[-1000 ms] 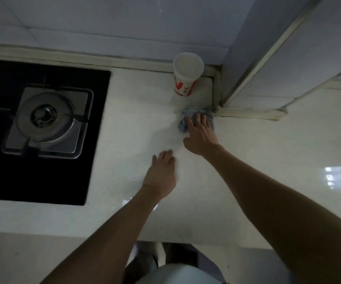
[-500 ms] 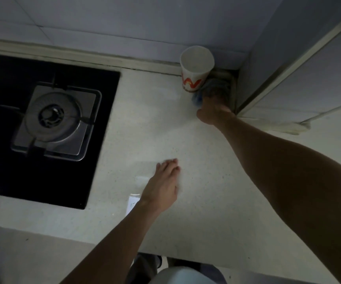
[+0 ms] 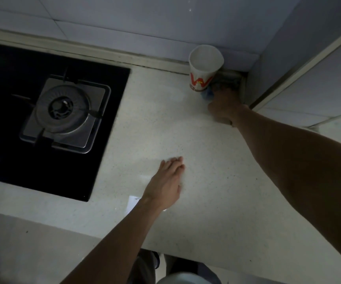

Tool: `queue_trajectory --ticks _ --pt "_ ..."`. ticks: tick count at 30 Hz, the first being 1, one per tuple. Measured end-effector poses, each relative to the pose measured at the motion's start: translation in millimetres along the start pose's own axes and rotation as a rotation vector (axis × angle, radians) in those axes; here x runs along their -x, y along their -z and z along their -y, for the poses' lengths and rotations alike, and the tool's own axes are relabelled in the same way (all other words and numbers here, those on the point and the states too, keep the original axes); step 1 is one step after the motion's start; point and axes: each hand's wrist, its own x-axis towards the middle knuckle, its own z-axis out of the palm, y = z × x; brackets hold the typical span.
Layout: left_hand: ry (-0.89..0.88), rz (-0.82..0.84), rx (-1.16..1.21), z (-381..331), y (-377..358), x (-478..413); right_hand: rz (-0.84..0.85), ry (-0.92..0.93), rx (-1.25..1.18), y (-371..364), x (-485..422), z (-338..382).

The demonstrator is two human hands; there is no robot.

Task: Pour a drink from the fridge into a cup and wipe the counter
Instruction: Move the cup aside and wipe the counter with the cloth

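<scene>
The right hand (image 3: pixel 223 103) reaches into the back right corner of the counter (image 3: pixel 196 201), where the worktop meets the tiled wall (image 3: pixel 145 23) and a side panel (image 3: pixel 313 64). It presses down on a blue cloth (image 3: pixel 206 95), of which only a small crumpled bit shows beyond the knuckles; the fingers are lost in shadow, so whether they are flat on the cloth or bunched around it cannot be told. The paper cup (image 3: pixel 205 67) stands upright just beside that hand, on its left, against the back edge of the counter, and the cloth touches or nearly touches its base. The left hand (image 3: pixel 168 182) lies flat on the counter nearer the front edge, fingers straight and close together, palm down, holding nothing, well apart from the cup and cloth.

The cup is white and tapered, with a red and yellow mark on its side and a pale inside; any liquid in it is hard to make out. The counter is a pale, speckled, glossy stone. To the left a black glass hob (image 3: pixel 48 119) is sunk into it, carrying a round metal gas burner (image 3: pixel 63 108) on a square steel plate. The hob's left part is cut off by the frame, and the scene is dim.
</scene>
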Motion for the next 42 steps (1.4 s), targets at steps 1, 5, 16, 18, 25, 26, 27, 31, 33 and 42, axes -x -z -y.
queue_trajectory --ticks 1,5,16,18,25,26,27,31,33,42 --pt "-0.005 -0.008 -0.031 0.2 -0.7 1.4 0.006 -0.015 -0.005 -1.1 4.5 0.3" --pt "-0.003 -0.035 -0.042 -3.6 -1.2 10.2 0.046 -0.044 0.005 -9.4 27.3 4.4" --pt "-0.053 -0.075 -0.005 9.9 -18.8 90.5 0.009 -0.007 0.037 -68.4 130.0 28.2" --pt "-0.058 -0.114 -0.002 12.2 -22.9 111.2 0.004 0.005 0.051 -84.3 154.9 35.0" --pt "-0.097 -0.083 -0.008 23.5 -46.6 174.8 0.036 0.002 0.041 -136.6 263.1 66.9" --pt "-0.112 -0.101 0.012 23.2 -47.6 182.8 0.030 0.010 0.045 -143.6 280.8 73.4" --pt "-0.124 -0.104 0.030 21.7 -49.4 189.9 0.026 0.019 0.044 -150.8 298.7 80.3" --pt "-0.136 -0.090 0.015 16.3 -59.2 212.2 0.053 0.020 0.019 -180.2 360.7 106.1" --pt "-0.127 -0.095 0.047 18.1 -62.7 221.2 0.046 0.001 0.020 -195.3 381.2 116.8" --pt "-0.136 -0.060 0.075 37.6 -63.1 232.4 -0.001 -0.088 -0.031 -225.9 416.8 142.1"
